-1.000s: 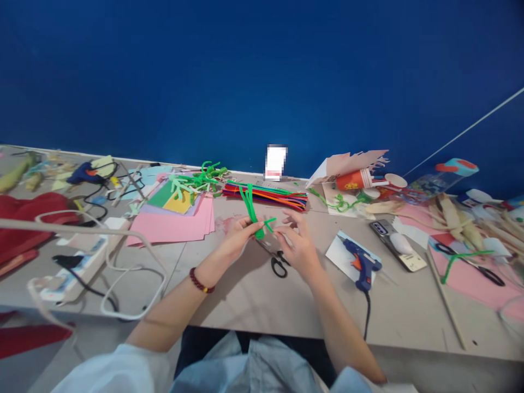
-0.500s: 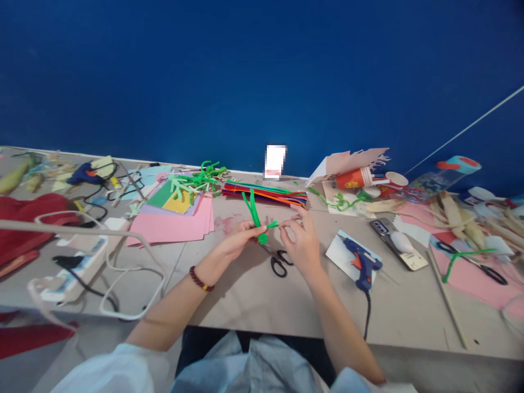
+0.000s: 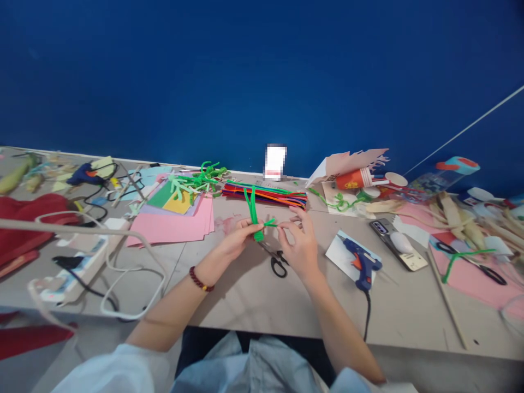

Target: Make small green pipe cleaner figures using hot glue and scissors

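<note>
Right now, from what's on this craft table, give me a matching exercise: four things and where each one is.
Things:
1 black-handled scissors
2 blue hot glue gun
3 red beaded bracelet
4 bright green pipe cleaner

Places:
A on a white card
B around the left wrist
C on the beige tabletop below the hands
D gripped in the left hand

Pairs: 1C, 2A, 3B, 4D

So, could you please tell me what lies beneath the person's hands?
Black-handled scissors lie on the tabletop below the left hand and right hand, which hold a green pipe cleaner. The blade tips are hidden in shadow under the hands.
</note>
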### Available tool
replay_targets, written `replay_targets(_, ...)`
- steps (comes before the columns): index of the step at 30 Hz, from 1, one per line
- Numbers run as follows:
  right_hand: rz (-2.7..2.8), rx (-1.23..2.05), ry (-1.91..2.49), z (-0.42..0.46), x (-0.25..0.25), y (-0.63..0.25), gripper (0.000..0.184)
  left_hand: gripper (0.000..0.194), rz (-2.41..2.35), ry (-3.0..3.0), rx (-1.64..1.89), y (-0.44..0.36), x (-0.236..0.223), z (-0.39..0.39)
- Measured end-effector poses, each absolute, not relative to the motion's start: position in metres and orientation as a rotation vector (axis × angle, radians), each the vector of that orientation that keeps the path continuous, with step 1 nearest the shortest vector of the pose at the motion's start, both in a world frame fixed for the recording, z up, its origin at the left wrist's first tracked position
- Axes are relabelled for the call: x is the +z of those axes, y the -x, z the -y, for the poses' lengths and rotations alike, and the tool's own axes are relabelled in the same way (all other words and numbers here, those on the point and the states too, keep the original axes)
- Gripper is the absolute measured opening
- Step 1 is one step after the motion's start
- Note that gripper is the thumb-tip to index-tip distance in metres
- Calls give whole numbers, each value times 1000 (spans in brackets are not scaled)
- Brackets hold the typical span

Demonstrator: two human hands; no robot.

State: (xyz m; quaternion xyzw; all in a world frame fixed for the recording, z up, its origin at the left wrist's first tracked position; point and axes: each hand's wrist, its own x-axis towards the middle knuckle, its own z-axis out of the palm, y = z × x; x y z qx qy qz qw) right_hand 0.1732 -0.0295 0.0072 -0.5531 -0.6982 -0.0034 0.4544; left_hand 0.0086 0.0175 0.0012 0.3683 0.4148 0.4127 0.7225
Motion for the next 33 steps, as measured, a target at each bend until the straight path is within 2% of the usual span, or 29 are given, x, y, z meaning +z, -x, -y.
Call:
replay_targets(6,1870,-17,1241,30,8,-176,14,25,-1050,-1089,1066,-13,-2,-14)
replay_targets(11,1850,16,1221,29,7,-177,13,10,-1149,-1779,1108,-12,4,-7)
replay_targets(13,1797,79,1217,28,6,-178,12,11,-1117,-1979,1090,-12,8,-4)
replay_targets(16,1650,310,1223,26,6,-178,12,13,-998,-2088,1028,-11,12,-1)
replay_targets(19,1413,735,1234,24,5,-177,13,15,-910,-2054,989,-10,14,0)
replay_targets(22,1147,1136,1191,20,4,-177,23,15,-883,-2004,1004,-11,15,1)
replay_targets(24,1046,1271,1177,17,3,-178,30,14,-911,-1959,1013,-11,15,2)
replay_targets(27,1037,1250,1185,15,-1,-179,32,15,-1006,-1823,982,-14,13,3)
replay_targets(33,1239,1020,1227,19,-5,-177,22,17,-1044,-1675,912,-15,6,-1)
